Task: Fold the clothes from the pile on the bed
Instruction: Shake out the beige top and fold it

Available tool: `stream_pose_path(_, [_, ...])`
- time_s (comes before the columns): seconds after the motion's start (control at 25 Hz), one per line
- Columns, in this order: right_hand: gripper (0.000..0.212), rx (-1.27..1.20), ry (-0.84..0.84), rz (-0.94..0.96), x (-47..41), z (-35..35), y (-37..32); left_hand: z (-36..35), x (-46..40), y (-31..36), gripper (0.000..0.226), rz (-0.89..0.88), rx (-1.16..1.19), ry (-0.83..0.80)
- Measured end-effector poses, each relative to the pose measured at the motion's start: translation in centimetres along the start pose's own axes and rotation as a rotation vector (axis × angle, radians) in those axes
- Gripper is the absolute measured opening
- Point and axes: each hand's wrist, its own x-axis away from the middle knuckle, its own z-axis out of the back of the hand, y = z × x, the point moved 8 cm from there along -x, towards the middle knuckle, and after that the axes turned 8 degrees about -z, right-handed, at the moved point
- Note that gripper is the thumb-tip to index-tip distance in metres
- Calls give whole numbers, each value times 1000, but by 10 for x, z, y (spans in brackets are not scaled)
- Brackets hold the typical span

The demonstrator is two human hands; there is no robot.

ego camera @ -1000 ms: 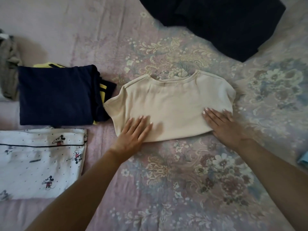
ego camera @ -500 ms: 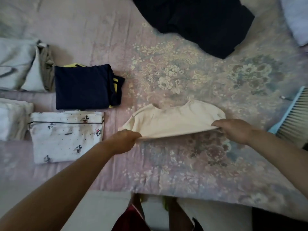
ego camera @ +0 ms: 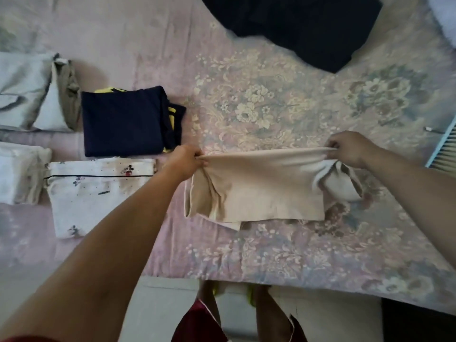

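folded garments line the left of the bed (ego camera: 246,255): grey pieces (ego camera: 29,95), a white stack (ego camera: 21,174), a navy top with yellow stripes (ego camera: 123,122) and white cartoon-mouse pyjamas (ego camera: 98,193). left hand (ego camera: 185,161) pinches one top corner of the beige t-shirt (ego camera: 261,186), which hangs folded just above the floral bedspread. right hand (ego camera: 350,148) pinches the other corner. a dark navy pile (ego camera: 296,28) lies at the far edge, and a light blue brush (ego camera: 444,149) sits at the right.

Floral pink bedspread (ego camera: 283,248), pale floor (ego camera: 162,309)
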Motion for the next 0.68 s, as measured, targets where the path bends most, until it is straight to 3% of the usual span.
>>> stream_pose_path(0.16, [15, -12, 117, -76, -51, -12, 3, -20, -45, -25, 13, 112, -3, 146])
stream_pose_path(0.28, [12, 32, 110, -87, -82, -22, 5, -25, -67, -40, 18, 176, -55, 203])
stream_pose_path(0.36, [12, -21, 149, -58, -95, -30, 4, -30, -66, -35, 25, 189, -340, 260])
stream_pose_path(0.44, [23, -230, 283, -54, -91, -35, 13, -43, -62, -8, 37, -15, -650, 419])
stream_pose_path(0.48, [33, -343, 362, -90, -83, -36, 25, -59, -57, 9, 42, -177, -678, 451])
stream_pose_path(0.56, [47, -417, 451, -184, -60, -48, 57, -106, -44, 39, 51, -438, -608, 358])
stream_pose_path(0.68, [49, -236, 320, -294, -44, -75, 93, -166, -26, 75, 57, -571, -566, 169])
